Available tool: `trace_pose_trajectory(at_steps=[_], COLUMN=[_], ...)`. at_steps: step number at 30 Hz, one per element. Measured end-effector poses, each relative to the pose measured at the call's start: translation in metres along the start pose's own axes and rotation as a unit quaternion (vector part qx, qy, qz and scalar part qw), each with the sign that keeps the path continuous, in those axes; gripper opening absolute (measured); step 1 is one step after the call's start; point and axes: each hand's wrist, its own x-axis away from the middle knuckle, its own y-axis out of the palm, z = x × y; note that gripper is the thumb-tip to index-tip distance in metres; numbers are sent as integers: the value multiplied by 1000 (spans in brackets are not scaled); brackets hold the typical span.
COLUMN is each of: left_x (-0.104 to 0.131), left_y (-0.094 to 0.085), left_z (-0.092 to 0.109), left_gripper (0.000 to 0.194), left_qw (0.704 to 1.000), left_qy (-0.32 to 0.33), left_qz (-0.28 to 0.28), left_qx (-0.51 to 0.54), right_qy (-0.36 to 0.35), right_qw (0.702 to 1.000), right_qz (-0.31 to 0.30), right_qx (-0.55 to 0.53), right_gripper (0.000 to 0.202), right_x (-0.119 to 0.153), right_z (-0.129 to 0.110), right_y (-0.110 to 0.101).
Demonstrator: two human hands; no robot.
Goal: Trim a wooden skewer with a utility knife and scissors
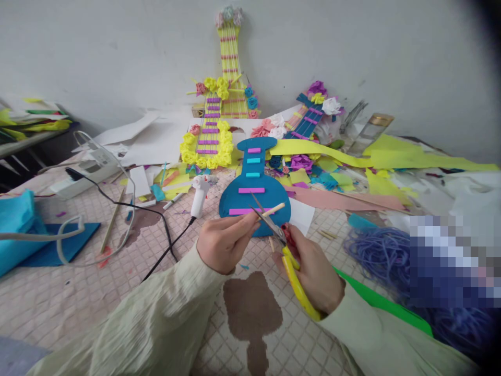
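My left hand point(228, 241) pinches a thin wooden stick point(275, 210) that points up to the right. In my right hand point(313, 266) are yellow-handled scissors point(291, 271). Their blades are apart and lie close to the stick; I cannot tell whether they touch it. A second short stick end shows beside my right fingers. Just beyond both hands is a blue guitar-shaped cutout point(254, 180) with purple and light-blue strips across its neck and body. The hands hide part of its lower edge.
A white glue gun point(200, 197) with a black cord stands left of the cutout. Behind are decorated guitar shapes point(211, 125), yellow crepe paper point(383, 159) and paper scraps. Purple-blue cord point(376, 256) is heaped at right. A power strip point(84, 175) lies at left.
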Motion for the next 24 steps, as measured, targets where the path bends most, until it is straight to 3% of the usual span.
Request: trace_pose_trajectory(at_steps=[8,11,14,16,19,24], left_x=[1,-5,-10,-11,-11,-9], left_y=[0,-6,-12,-14,-14,-10], left_z=[4,5,3,0,-3,-2], left_gripper=[16,19,31,28,24,26], left_qw=[999,987,950,928,920,952], left_qy=[-36,-103,-177,-206,-214,-164], left_qz=[8,-60,-147,-173,-173,-133], left_qx=[20,107,212,256,279,222], right_qy=[14,6,-2,-5,-5,1], right_qw=[999,999,998,997,998,998], right_qz=[18,42,59,61,56,46], right_qx=[-48,-6,24,36,38,35], right_gripper=[21,29,32,33,31,31], right_x=[6,3,1,0,1,1], right_z=[-3,1,5,5,4,0], right_y=[3,3,2,1,0,-1])
